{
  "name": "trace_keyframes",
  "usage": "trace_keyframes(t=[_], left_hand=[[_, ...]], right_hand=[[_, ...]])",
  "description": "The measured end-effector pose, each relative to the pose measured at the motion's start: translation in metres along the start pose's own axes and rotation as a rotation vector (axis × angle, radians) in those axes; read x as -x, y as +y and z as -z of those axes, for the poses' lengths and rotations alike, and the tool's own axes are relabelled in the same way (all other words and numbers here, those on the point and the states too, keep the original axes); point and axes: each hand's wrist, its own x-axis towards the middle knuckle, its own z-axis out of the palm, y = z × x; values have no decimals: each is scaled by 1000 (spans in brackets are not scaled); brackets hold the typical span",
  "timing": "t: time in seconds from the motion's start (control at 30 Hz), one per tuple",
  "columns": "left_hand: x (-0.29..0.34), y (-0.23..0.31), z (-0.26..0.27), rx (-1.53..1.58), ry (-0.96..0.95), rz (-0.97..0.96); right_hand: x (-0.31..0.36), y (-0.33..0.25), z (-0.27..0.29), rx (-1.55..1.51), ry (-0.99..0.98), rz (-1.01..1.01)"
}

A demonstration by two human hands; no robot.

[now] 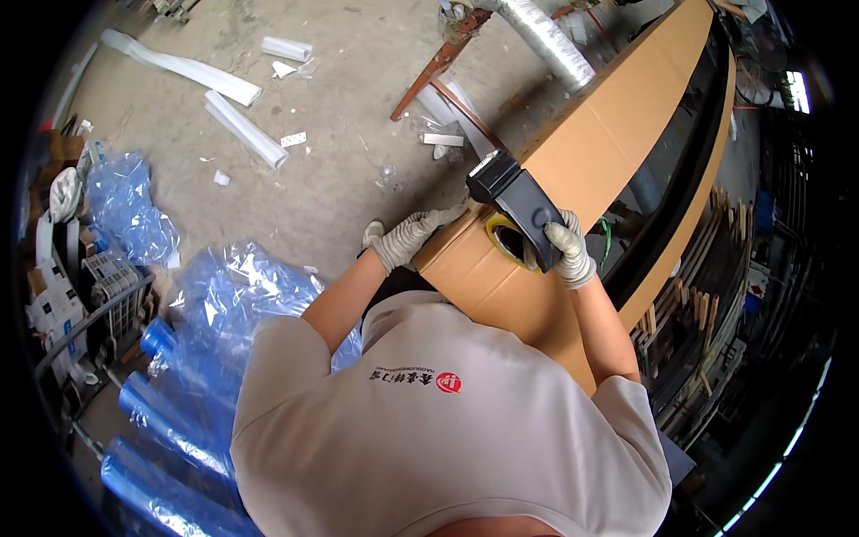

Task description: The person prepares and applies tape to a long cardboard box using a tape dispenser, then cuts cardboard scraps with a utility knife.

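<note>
My right hand (571, 251), in a pale work glove, is closed around a black tape dispenser (528, 208). Its serrated cutting edge points up and left, and part of a yellow-rimmed roll of tape (503, 240) shows beneath it. The dispenser is held over the near end of a long brown cardboard box (591, 148). Also gloved, my left hand (412, 238) reaches to the left edge of that near end. Its fingers are stretched out along the cardboard, and their undersides are hidden.
Crumpled blue plastic film (237, 286) and blue-wrapped rolls (170, 421) lie at my left. White foam strips (242, 130) are scattered on the concrete floor (349, 98). A rusty metal stand (438, 67) and silvery duct (546, 40) are beyond the box. Long wood-tipped lengths (693, 304) lie at right.
</note>
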Motion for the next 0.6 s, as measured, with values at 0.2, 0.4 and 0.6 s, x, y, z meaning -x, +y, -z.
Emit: trace_keyframes(t=[0.2, 0.4, 0.6], left_hand=[[-26, 17, -19, 442, 132, 69], [-38, 5, -15, 81, 290, 158], [-47, 1, -23, -38, 388, 14]], right_hand=[[0, -7, -7, 142, -66, -39], [0, 2, -9, 80, -15, 20], [0, -5, -6, 106, -27, -39]])
